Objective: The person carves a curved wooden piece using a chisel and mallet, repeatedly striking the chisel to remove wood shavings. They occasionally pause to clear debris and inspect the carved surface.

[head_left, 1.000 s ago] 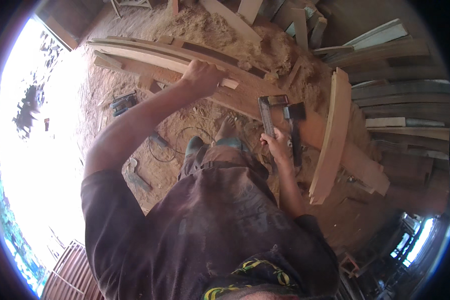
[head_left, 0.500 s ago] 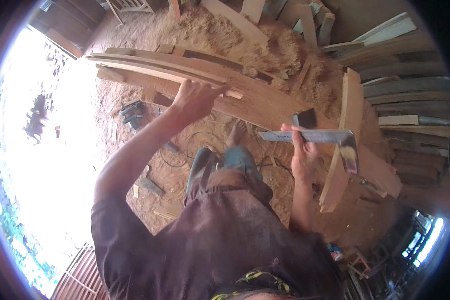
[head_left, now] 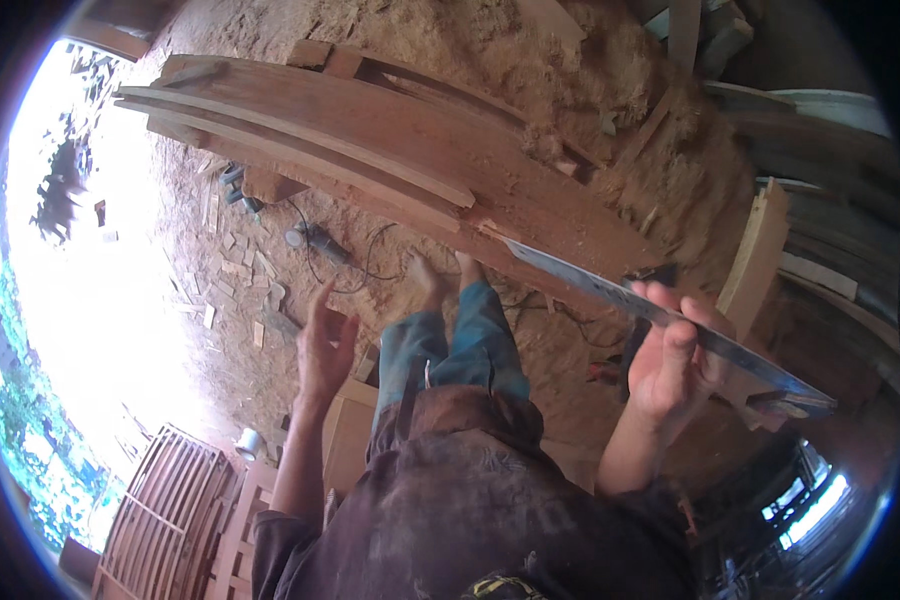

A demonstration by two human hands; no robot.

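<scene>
In my right hand (head_left: 670,360) is a metal try square (head_left: 570,275), gripped along its blade between thumb and fingers. Its blade slants up and leftward, the tip in front of the long wooden plank (head_left: 540,195); whether they touch I cannot tell. The square's stock lies to the right of the hand. My left hand (head_left: 324,345) is raised over the ground, fingers apart and holding nothing. Stacked along the plank's left part are narrow wooden strips (head_left: 320,155), whose right ends stop short of the blade tip.
Sawdust covers the ground (head_left: 450,60). A corded power tool (head_left: 315,243) lies left of my feet, another tool (head_left: 235,190) beyond it. A wooden piece (head_left: 755,255) stands at the right, near stacked boards (head_left: 830,230). Slatted wooden frames (head_left: 160,500) rest at lower left.
My left hand has left the strips and drawn back toward my body, fingers now apart. The try square has tilted, its stock end swinging lower and farther right. The view has shifted.
</scene>
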